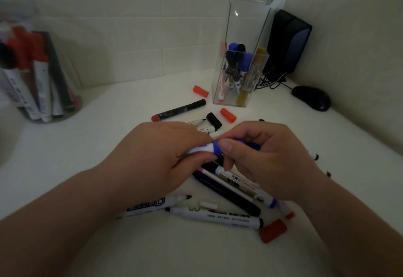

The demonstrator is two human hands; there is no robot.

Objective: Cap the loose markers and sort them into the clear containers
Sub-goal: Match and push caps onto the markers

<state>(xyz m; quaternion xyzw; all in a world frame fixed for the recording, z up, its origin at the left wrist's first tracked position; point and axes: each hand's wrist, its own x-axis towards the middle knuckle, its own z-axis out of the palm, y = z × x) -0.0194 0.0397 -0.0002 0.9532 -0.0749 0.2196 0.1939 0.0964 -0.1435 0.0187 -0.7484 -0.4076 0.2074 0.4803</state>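
Near edge: uncapped black markers (pixel 216 216) lie with tips bare on the tabletop (pixel 87 146), a loose red cap (pixel 273 231) just beside them. Risk: a forearm drags across, so ink on skin or tabletop, or the cap gets knocked off the edge.

Mid: left hand (pixel 161 152) is curled round the white barrel of the blue marker (pixel 199 149). The right hand (pixel 261 156) pinches the blue cap (pixel 217 147) between thumb and fingers at the marker's tip. Can't tell if it's seated. Risk: pushed off-axis it jams or stops short, then pops off later in the container. Both hands work right over the marker pile (pixel 229 187), so a slip scatters it.

Far: black cap (pixel 214 120) and more red caps (pixel 228 115) lie mixed together, so a wrong-colour match is easy. The square container (pixel 239 76) is tall and narrow and already holds markers. A careless drop could tip it toward the mouse (pixel 311 98). The round jar (pixel 32 76) at far left is blurred.
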